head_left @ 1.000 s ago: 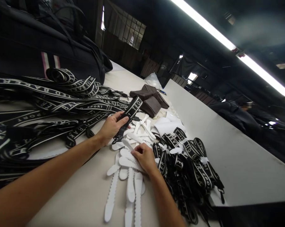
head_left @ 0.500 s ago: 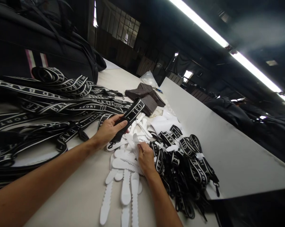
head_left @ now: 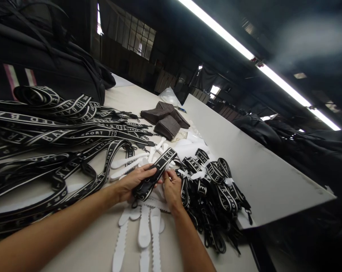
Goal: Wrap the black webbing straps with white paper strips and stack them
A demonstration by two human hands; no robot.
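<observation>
My left hand (head_left: 135, 183) is closed around a folded black strap (head_left: 156, 173) with white lettering, its metal hook hanging at the lower end. Close against the strap's right side, my right hand (head_left: 172, 187) pinches a white notched strip (head_left: 167, 166), mostly hidden by the strap and fingers. Below the hands, several white strips (head_left: 144, 226) with toothed edges and rounded ends lie on the table. Just right of my right hand is a pile of bundled straps (head_left: 216, 189), some with white bands around them.
Long loose straps (head_left: 97, 132) cover the left of the table (head_left: 82, 241). Behind them sits a black bag (head_left: 68, 71). Dark brown pouches (head_left: 167, 126) and a clear plastic bag (head_left: 170, 96) lie farther back. A white panel (head_left: 244, 162) runs along the right.
The folded strap has come down and closer to my right hand, covering some of the white strips. My right fingers, with the white strip, are now against the strap. The view has shifted slightly.
</observation>
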